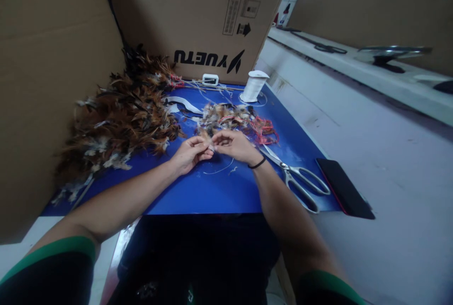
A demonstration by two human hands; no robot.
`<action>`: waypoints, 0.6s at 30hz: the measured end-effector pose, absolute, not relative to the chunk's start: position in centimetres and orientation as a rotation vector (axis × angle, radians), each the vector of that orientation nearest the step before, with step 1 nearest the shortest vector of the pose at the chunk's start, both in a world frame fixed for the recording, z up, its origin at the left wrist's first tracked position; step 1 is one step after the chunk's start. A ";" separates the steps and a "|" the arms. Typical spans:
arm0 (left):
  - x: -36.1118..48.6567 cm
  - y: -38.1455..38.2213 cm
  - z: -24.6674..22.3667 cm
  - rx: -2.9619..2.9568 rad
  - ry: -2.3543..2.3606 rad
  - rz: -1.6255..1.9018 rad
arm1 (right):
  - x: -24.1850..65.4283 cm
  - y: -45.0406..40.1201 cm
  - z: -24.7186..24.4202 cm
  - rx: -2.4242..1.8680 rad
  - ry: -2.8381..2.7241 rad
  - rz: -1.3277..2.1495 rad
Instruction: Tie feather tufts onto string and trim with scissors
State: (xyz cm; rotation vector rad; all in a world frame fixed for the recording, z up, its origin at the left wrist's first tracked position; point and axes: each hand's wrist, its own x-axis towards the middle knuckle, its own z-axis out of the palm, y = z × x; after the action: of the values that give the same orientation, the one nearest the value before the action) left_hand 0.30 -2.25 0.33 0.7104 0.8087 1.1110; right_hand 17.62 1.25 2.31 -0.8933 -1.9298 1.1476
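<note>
Over the middle of the blue table top, my left hand and my right hand meet fingertip to fingertip. Both pinch a small light-brown feather, its base hidden among the fingers. Just behind them lies a heap of mottled feathers, with a tangle of pink-red string at its right end. A pair of large scissors rests beside my right forearm, its blades pointing toward the string. Loose white thread curls on the table below my hands.
A big bunch of brown feathers covers the table's left side. At the back stand a white thread spool and a small white frame-shaped object. Cardboard boxes wall the back and left. A dark phone lies at the right edge.
</note>
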 end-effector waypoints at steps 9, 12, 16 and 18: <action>0.4 -1.9 -0.2 0.678 0.843 1.196 | 17.5 1.5 2.3 -0.998 -1.613 1.291; 0.4 -2.0 -0.3 0.753 0.838 1.208 | 17.1 1.6 2.0 -0.989 -1.462 1.375; 0.5 -2.1 -0.4 0.843 0.849 1.206 | 16.9 1.5 1.9 -0.968 -1.410 1.395; 0.5 -2.1 -0.5 0.871 0.861 1.211 | 16.9 1.5 1.9 -0.971 -1.432 1.412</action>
State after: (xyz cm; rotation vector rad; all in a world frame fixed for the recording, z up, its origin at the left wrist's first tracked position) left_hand 0.49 -2.12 -0.47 0.8710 0.8607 1.2107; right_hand 16.91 1.51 1.88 -0.9715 -1.4324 1.4118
